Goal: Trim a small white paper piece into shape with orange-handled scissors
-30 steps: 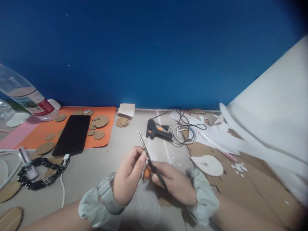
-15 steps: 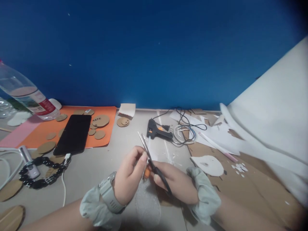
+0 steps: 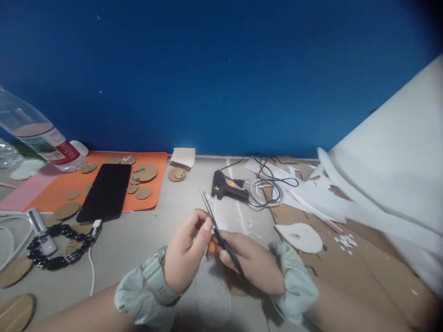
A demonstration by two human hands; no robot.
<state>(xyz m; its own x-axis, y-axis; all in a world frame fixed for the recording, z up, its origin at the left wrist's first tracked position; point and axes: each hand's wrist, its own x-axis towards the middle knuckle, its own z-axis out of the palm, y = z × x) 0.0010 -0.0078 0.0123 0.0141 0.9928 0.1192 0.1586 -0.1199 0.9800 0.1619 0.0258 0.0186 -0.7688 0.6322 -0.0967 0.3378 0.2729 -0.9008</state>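
Observation:
My right hand (image 3: pixel 258 263) is closed around the black and orange handles of a pair of scissors (image 3: pixel 236 262). Their blades point up and away, slightly to the left, and look nearly closed. Right beside the blades, my left hand (image 3: pixel 187 253) is closed in a pinch with thumb against fingers. What it pinches, if anything, is hidden or too small to name. Below both hands lies a translucent, bubbly oval piece (image 3: pixel 212 295). Just beyond the blade tips rests a black glue gun (image 3: pixel 224 186).
To the left are a black phone (image 3: pixel 105 191), cardboard discs (image 3: pixel 145 173) on orange paper (image 3: pixel 157 184), a bead bracelet (image 3: pixel 58 263) and a bottle (image 3: pixel 44 138). To the right are a coiled cable (image 3: pixel 254 196), a white rounded cutout (image 3: pixel 301 237), small white pieces (image 3: pixel 346 240) and cardboard (image 3: pixel 360 272).
The scissors' handle end has shifted slightly up and left, with the blades tilting a little closer together. Otherwise both hands stay almost in place.

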